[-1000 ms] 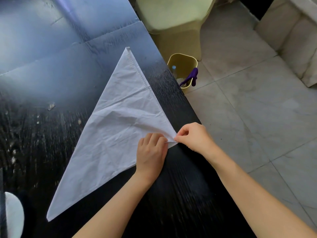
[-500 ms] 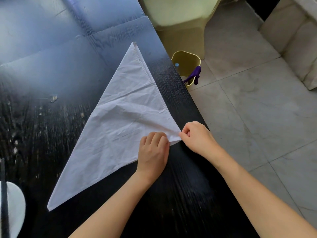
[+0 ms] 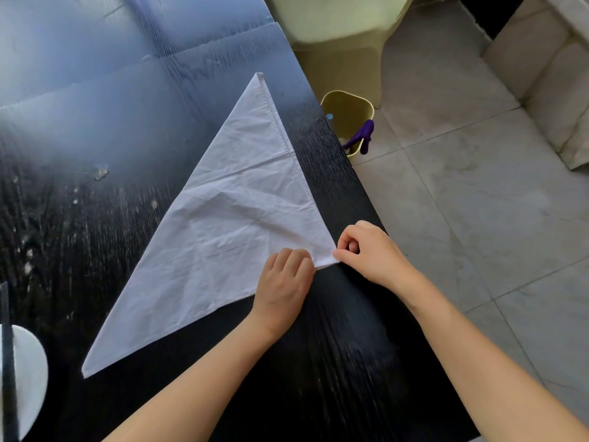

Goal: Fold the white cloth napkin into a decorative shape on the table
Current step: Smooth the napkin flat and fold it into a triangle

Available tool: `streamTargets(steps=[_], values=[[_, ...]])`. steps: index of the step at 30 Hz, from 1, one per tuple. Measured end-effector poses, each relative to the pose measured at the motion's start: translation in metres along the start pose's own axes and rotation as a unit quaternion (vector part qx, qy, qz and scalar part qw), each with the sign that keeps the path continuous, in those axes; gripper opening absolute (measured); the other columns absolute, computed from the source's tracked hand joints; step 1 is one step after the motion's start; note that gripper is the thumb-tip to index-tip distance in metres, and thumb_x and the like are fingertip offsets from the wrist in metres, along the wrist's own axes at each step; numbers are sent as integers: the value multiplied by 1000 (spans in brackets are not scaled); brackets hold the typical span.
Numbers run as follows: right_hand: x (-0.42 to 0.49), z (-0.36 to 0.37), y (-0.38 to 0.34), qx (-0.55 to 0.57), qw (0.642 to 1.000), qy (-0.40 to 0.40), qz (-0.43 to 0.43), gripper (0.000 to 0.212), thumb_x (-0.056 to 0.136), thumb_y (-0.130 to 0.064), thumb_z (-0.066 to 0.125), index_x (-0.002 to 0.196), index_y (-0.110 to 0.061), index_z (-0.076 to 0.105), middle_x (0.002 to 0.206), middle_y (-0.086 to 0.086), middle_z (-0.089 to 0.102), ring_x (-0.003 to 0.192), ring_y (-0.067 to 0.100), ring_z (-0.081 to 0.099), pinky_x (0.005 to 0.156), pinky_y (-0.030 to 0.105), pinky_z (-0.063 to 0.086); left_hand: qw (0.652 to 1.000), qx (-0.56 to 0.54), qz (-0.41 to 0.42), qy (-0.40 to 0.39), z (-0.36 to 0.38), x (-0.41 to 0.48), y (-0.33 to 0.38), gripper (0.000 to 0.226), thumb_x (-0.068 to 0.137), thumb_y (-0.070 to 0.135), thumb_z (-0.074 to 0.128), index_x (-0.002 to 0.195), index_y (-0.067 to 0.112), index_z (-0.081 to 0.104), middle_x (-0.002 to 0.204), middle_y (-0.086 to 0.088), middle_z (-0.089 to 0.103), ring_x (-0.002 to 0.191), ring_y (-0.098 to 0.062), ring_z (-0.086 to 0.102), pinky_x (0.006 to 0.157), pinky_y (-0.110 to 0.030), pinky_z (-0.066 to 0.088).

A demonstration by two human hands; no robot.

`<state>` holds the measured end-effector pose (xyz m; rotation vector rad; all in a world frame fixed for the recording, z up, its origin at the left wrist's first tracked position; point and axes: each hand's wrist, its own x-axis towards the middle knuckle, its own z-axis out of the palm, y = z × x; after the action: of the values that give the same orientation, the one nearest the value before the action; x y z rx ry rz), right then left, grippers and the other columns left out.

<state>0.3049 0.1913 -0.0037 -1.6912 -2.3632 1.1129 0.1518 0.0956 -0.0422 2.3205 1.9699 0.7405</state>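
The white cloth napkin (image 3: 229,224) lies flat on the black table (image 3: 95,122), folded into a large triangle. One point reaches far up, one sits near the lower left, and the third lies close to the table's right edge. My left hand (image 3: 283,285) rests knuckles up on the napkin beside that right corner, fingers curled down onto the cloth. My right hand (image 3: 366,250) pinches the very tip of that corner between thumb and fingers.
The table's right edge runs diagonally just beyond my right hand, with grey floor tiles (image 3: 478,202) below. A yellow bin (image 3: 347,119) with a purple item (image 3: 361,137) stands on the floor by a pale yellow stool (image 3: 338,30). A white round object (image 3: 28,374) sits at the left edge.
Both hands stay on the napkin's right corner. The view has shifted slightly, so the napkin's top point appears higher in the frame; the cloth lies a little flatter.
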Motion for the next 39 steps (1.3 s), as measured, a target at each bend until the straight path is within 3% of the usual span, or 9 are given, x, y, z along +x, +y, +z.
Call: streamTargets(steps=[7, 11, 15, 17, 20, 23, 27, 34, 39], values=[[-3, 5, -1, -14, 1000, 26, -6, 10, 84, -20, 59, 75, -20, 55, 76, -8, 45, 79, 12, 46, 58, 19, 34, 1000, 18, 14, 8, 1, -6, 1, 12, 83, 7, 64, 72, 8, 60, 78, -5, 63, 65, -22, 53, 56, -34, 43], [-15, 20, -18, -45, 979, 178, -92, 14, 86, -6, 53, 96, -10, 61, 96, 5, 62, 93, 25, 55, 80, 36, 48, 1000, -10, -16, 13, 1, -5, 7, 15, 81, 4, 66, 68, 6, 58, 74, -7, 62, 62, -23, 53, 54, -35, 45], [-8, 48, -28, -138, 971, 61, -186, 44, 98, -14, 37, 141, -7, 36, 152, 9, 32, 143, 22, 23, 119, 35, 10, 987, -130, -93, 2, -8, -4, -1, 9, 76, 7, 68, 71, 5, 60, 79, -6, 63, 68, -21, 56, 56, -31, 48], [0, 59, -24, -209, 962, 34, -175, 50, 100, -27, 22, 147, -12, 14, 158, 5, 8, 146, 18, 3, 119, 33, -4, 977, -173, -122, 2, -15, -4, -8, 6, 78, 9, 61, 81, 5, 61, 89, -6, 62, 78, -18, 56, 62, -32, 50], [1, 66, -20, -265, 950, 43, -161, 57, 97, -37, 19, 146, -10, 11, 157, 7, 8, 145, 22, 8, 118, 38, 2, 971, -157, -179, 8, -19, -1, -22, 34, 80, 16, 43, 109, 6, 59, 117, -11, 59, 107, -19, 49, 91, -34, 42], [1, 68, -23, -293, 940, 57, -167, 59, 94, -40, 17, 145, -9, 16, 154, 9, 16, 143, 24, 17, 117, 41, 11, 972, 0, -208, -106, -20, -11, -44, 53, 94, 33, 34, 145, 17, 26, 154, -4, 20, 143, -19, 14, 116, -40, 10], [2, 69, -20, -313, 935, 47, -163, 62, 91, -43, 5, 145, -13, 3, 154, 4, -2, 143, 19, -2, 117, 37, 0, 951, 86, -255, -155, -33, -62, -82, 64, 93, 54, 18, 143, 25, -7, 152, 8, -11, 140, -8, -15, 115, -35, -12], [5, 67, -20, -343, 929, 19, -133, 56, 97, -40, 13, 141, -18, -15, 157, 0, -12, 142, 10, -16, 116, 34, -12, 911, 111, -381, -115, -88, -146, -137, 77, 85, 55, 11, 146, 9, 13, 156, -7, 10, 144, -20, 6, 117, -41, 5], [-6, 68, -49, -333, 935, 64, -102, 58, 94, -30, 29, 147, -11, 14, 159, 4, 10, 146, 15, 5, 118, 46, -2, 912, 102, -382, -111, -93, -160, -141, 71, 89, 49, 19, 146, 7, 13, 156, -8, 11, 144, -19, 6, 118, -40, 4]])
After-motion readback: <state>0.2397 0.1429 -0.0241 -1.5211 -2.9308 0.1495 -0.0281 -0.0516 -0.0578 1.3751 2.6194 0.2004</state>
